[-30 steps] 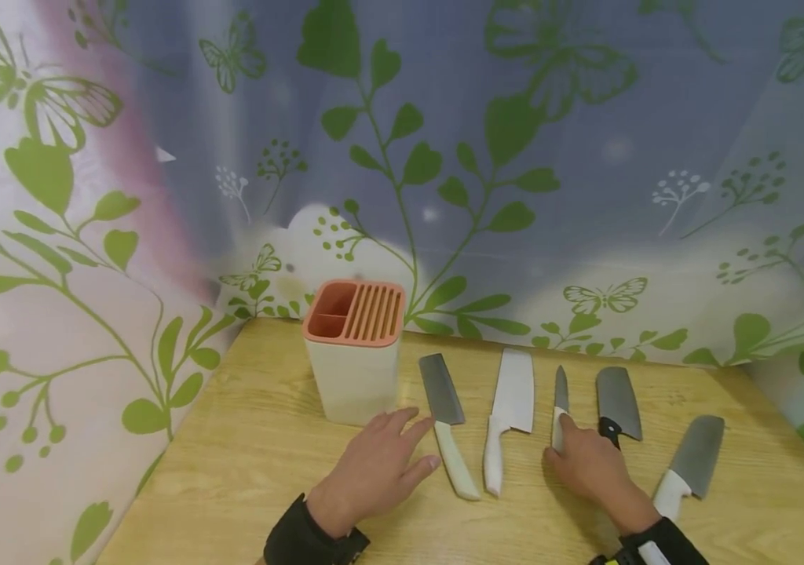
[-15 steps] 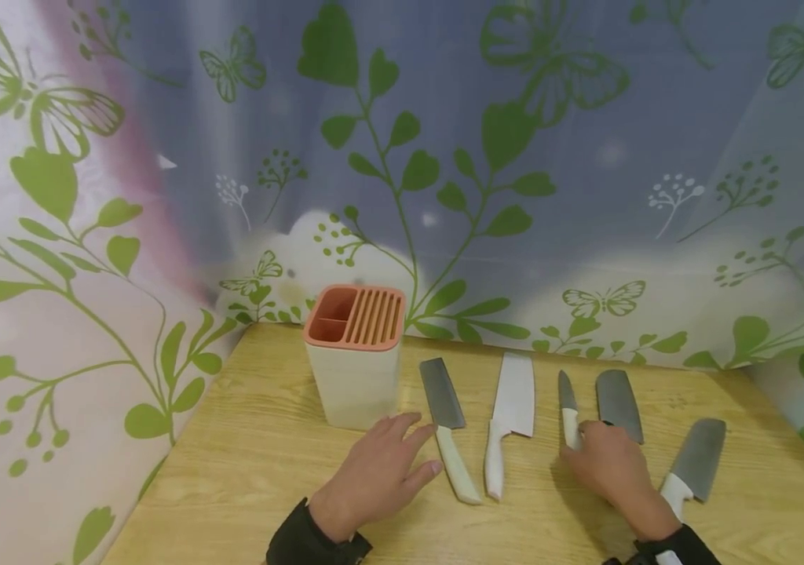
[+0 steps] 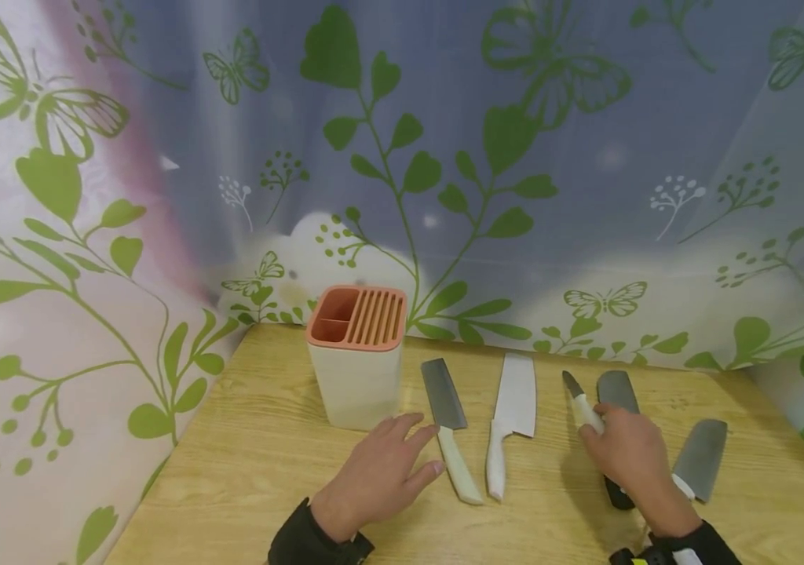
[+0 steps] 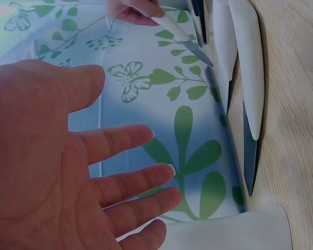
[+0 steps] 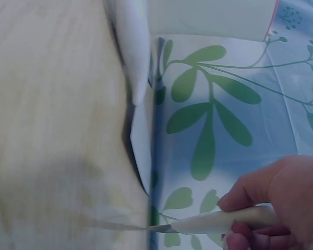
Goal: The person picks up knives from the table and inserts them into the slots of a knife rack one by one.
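Note:
My right hand (image 3: 631, 451) pinches the pale handle of a small paring knife (image 3: 591, 416) between thumb and fingers. Its short dark blade points away and to the left; in the right wrist view the knife (image 5: 214, 222) is lifted over the wood. Beneath that hand lies a black-handled cleaver (image 3: 616, 388), partly covered. My left hand (image 3: 377, 475), fingers spread and relaxed, hovers by a cleaver with a pale green handle (image 3: 460, 469) and holds nothing. The left wrist view shows its bare palm (image 4: 36, 166). Between the hands lies an all-white cleaver (image 3: 515, 396).
A white knife block (image 3: 356, 388) with an orange slotted top stands behind my left hand. At far right lies a white-handled cleaver (image 3: 702, 459), its handle partly behind my right wrist. Patterned curtain (image 3: 444, 196) hangs along the table's (image 3: 232, 471) back edge.
My right hand has picked the paring knife up off the table and shifted right with it, tilting it and uncovering the black cleaver handle. The left hand stays about where it was.

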A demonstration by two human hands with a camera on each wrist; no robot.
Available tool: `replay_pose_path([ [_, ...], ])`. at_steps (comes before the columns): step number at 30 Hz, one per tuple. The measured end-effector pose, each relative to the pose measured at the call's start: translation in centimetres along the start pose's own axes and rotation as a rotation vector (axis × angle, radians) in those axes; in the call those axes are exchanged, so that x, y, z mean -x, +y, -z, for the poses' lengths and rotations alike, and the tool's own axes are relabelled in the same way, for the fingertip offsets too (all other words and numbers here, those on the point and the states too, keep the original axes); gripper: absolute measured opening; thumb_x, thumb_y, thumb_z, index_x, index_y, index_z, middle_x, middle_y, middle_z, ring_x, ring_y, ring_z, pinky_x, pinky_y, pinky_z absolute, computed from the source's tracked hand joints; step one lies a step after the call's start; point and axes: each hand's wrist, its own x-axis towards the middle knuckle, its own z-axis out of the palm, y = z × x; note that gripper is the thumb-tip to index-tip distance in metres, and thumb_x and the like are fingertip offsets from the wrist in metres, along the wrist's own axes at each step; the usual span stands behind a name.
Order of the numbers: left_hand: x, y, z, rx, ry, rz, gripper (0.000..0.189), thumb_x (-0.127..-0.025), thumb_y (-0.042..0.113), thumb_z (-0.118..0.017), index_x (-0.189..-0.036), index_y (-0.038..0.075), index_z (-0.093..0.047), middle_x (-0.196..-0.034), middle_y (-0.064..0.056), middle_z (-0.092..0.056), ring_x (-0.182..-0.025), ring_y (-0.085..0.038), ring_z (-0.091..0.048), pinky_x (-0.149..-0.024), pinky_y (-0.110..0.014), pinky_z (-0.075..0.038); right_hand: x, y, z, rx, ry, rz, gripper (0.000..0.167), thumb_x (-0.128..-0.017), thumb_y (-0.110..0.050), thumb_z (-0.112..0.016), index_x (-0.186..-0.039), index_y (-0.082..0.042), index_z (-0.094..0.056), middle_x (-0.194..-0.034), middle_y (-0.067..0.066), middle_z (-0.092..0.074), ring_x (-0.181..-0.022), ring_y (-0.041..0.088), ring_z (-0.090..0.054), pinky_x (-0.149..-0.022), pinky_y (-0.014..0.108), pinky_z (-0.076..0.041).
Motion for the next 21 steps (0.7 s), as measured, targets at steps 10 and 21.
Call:
replay_pose_path([
  [10, 0.2, 0.0, 0.0, 0.004, -0.010, 0.004, 0.051, -0.104, 0.047, -0.044, -0.142, 0.014, -0.053, -0.145, -0.013, -0.047, -0.134, -0.029, -0.045, -0.110, -0.043, -0.039, -0.1, -0.3, 1.4, -0.038, 0.239, 0.027, 0.030, -0.092, -0.014, -0.053, -0.105, 0.009, -0.067, -0.049, -0.001, -0.044, -0.040, 0.016, -0.032, -0.040, 0.028, -0.023],
  [21, 0.0, 0.0, 0.0, 0.000, -0.023, 0.001, 0.052, -0.104, 0.048, -0.042, -0.142, 0.014, -0.052, -0.145, -0.013, -0.047, -0.135, -0.027, -0.044, -0.115, -0.042, -0.033, -1.3, -0.7, 2.8, -0.077, 0.505, 0.105, 0.017, -0.087, -0.010, -0.056, -0.076, -0.001, -0.064, -0.050, 0.001, -0.048, -0.041, 0.013, -0.029, -0.046, 0.027, -0.020],
])
